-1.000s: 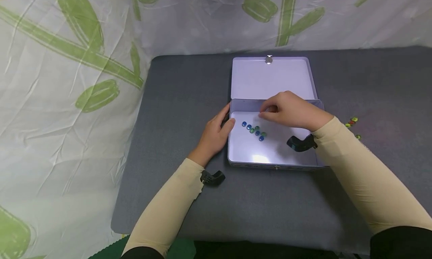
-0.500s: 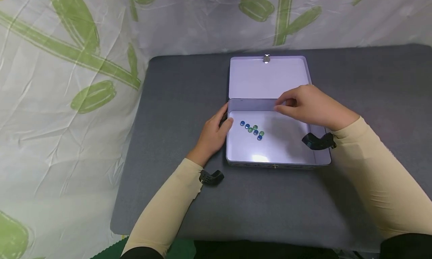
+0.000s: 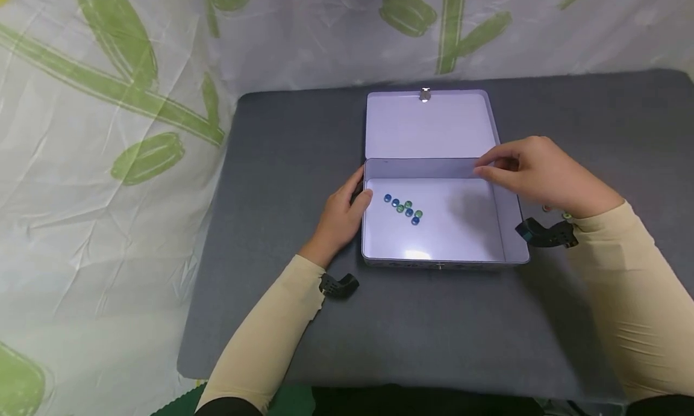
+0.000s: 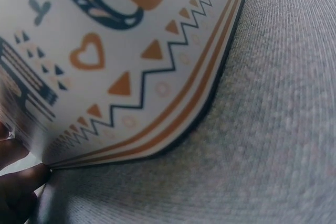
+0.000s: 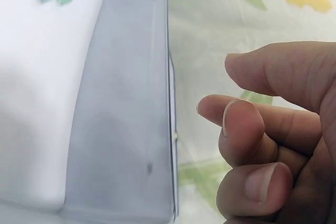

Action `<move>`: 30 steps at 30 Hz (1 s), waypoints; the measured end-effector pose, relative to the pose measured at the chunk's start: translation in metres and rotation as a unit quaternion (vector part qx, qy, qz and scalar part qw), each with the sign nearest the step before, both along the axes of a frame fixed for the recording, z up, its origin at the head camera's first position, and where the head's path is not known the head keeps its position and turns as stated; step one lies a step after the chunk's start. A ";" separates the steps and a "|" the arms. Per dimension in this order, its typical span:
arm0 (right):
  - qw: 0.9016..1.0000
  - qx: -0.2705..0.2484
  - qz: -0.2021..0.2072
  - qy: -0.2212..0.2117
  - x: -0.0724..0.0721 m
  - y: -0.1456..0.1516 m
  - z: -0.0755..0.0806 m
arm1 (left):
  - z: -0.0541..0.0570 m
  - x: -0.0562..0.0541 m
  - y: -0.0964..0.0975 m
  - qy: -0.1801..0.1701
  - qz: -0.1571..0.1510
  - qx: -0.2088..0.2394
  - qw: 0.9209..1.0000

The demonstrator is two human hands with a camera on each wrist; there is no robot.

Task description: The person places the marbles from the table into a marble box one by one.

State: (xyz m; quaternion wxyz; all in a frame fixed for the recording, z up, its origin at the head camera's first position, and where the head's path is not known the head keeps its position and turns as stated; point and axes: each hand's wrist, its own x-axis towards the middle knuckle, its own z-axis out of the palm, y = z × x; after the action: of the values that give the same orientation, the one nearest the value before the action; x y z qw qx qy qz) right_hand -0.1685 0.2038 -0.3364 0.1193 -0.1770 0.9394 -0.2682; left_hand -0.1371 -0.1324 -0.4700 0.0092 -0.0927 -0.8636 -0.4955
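An open tin box (image 3: pixel 444 235) with a pale lilac inside lies on the grey table. Blue and green glass marbles (image 3: pixel 409 212) sit in a small cluster at the left of its floor. My left hand (image 3: pixel 338 220) holds the box's left side, thumb at the rim and fingers along the outer wall; its fingertips (image 4: pixel 23 182) show at the patterned side in the left wrist view. My right hand (image 3: pixel 542 169) hovers over the box's right back corner. The right wrist view shows its thumb and loosely bent fingers (image 5: pixel 241 121) apart, with nothing between them.
The box's lid (image 3: pixel 431 124) lies back behind it, with a metal clasp (image 3: pixel 425 94) at its far edge. Small reddish and green marbles (image 3: pixel 566 215) show on the table, partly hidden by the right wrist. A patterned curtain (image 3: pixel 303 37) hangs behind and at left.
My right hand has moved right, from over the middle of the box to its right back corner. The left hand stays at the left side, and the marbles in the box lie as before.
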 end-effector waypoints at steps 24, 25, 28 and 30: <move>0.997 0.032 -0.069 -0.031 0.008 0.077 -0.034 | 0.000 0.001 -0.003 0.008 -0.001 -0.002 1.000; 0.996 0.035 -0.071 -0.029 0.009 0.079 -0.036 | 0.000 0.001 -0.003 0.008 -0.001 -0.002 1.000; 0.996 0.043 -0.077 -0.015 0.010 0.086 -0.040 | 0.000 0.001 -0.003 0.006 -0.001 -0.002 1.000; 0.996 0.049 -0.079 -0.010 0.011 0.090 -0.043 | 0.001 0.002 -0.003 0.005 -0.002 -0.002 1.000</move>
State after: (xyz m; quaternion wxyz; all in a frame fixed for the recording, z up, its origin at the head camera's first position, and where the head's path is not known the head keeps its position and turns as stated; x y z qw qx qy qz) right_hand -0.1572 0.2939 -0.3793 0.1162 -0.0933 0.9613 -0.2318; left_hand -0.1355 -0.1352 -0.4692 0.0129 -0.0967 -0.8641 -0.4937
